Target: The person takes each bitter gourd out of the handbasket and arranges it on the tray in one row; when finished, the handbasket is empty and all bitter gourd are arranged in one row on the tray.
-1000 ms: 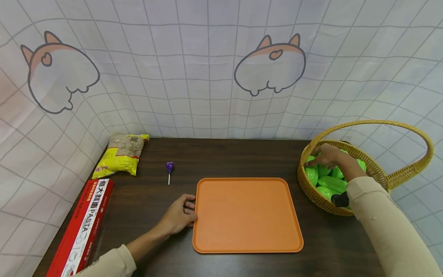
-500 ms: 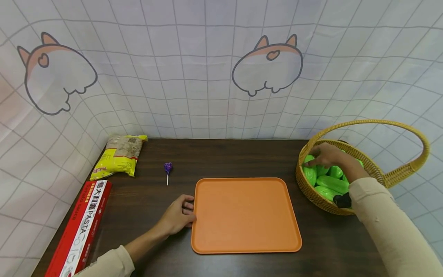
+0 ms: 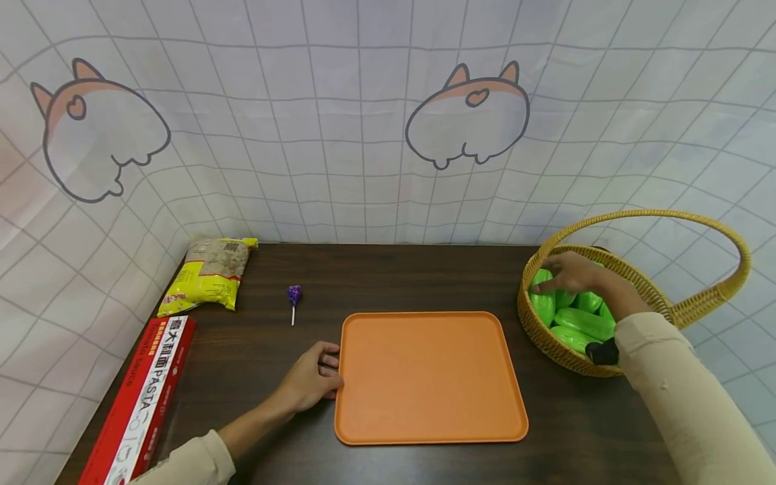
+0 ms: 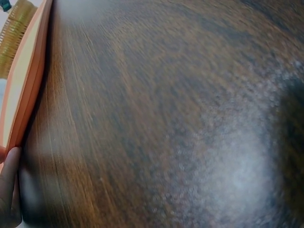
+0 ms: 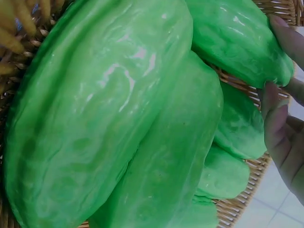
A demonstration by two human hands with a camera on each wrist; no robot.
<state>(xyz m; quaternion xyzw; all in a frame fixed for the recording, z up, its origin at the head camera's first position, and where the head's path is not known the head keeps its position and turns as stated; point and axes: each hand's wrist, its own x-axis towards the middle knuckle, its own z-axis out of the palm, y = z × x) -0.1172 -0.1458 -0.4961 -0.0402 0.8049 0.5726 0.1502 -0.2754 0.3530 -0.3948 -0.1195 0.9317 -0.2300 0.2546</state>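
Observation:
In the head view, my left hand (image 3: 308, 380) is at the left edge of an orange tray (image 3: 430, 377). The left wrist view shows a fingertip (image 4: 13, 156) against the outside wall and another at the rim, pinching the tray's edge. My right hand (image 3: 576, 273) reaches into a wicker basket (image 3: 548, 347) of several green bitter melons (image 3: 585, 323). The right wrist view shows its thumb and fingers gripping one end of a bitter melon (image 5: 237, 38) by the basket wall. Other bitter melons (image 5: 99, 109) lie beside it, large in that view.
A purple lollipop (image 3: 294, 296) lies left of the tray on the dark wooden table (image 3: 388, 276). Further left are a yellow packet (image 3: 209, 275) and a red pasta box (image 3: 142, 397). The basket's tall handle (image 3: 655, 213) arches over its right side. A white curtain hangs behind.
The view shifts slightly. The right hand stays in the basket with its fingers at the same bitter melon, and the left hand stays at the tray's edge.

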